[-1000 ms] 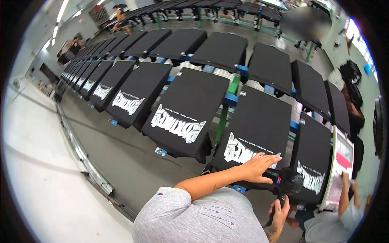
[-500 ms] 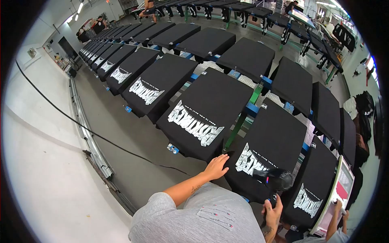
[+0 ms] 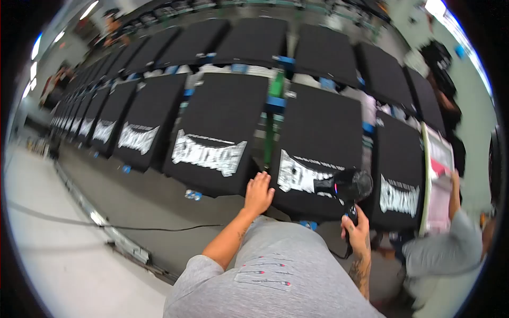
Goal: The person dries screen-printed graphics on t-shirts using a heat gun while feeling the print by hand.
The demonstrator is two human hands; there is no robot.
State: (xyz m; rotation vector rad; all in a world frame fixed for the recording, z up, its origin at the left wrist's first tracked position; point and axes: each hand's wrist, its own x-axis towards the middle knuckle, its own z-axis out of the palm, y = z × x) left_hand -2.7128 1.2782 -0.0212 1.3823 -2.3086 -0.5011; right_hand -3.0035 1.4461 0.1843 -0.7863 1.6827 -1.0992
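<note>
Right hand: grip (image 3: 356, 225) closed around the handle of a black plastic hair dryer (image 3: 354, 185), nozzle pointing left.
Left hand: grip (image 3: 259, 193) clamped on nothing, fingers extended at the near left corner of the board; too blurred to tell whether touching.
Hair dryer: held over the right part of a jagged white print (image 3: 297, 177), partly hiding it; running or not, cannot tell.
Handling: best swept slowly and evenly across the full width of the lettering, nozzle just clear of the cloth, never parked on one spot; wrist loose, fingertips and cord well away from the white areas.
Black garment: stretched flat over a rectangular board (image 3: 326, 122), print at the near end.
Left of it: green metal rail (image 3: 270, 135), then another black-covered board (image 3: 228, 106) with a matching print (image 3: 209, 153).
Right of it: similar black-covered board (image 3: 397, 143), then a pale-framed screen (image 3: 437, 199), with a co-worker's hand (image 3: 455, 181) beside it.
Floor side: thin black cord (image 3: 201, 227), stretching left.
</note>
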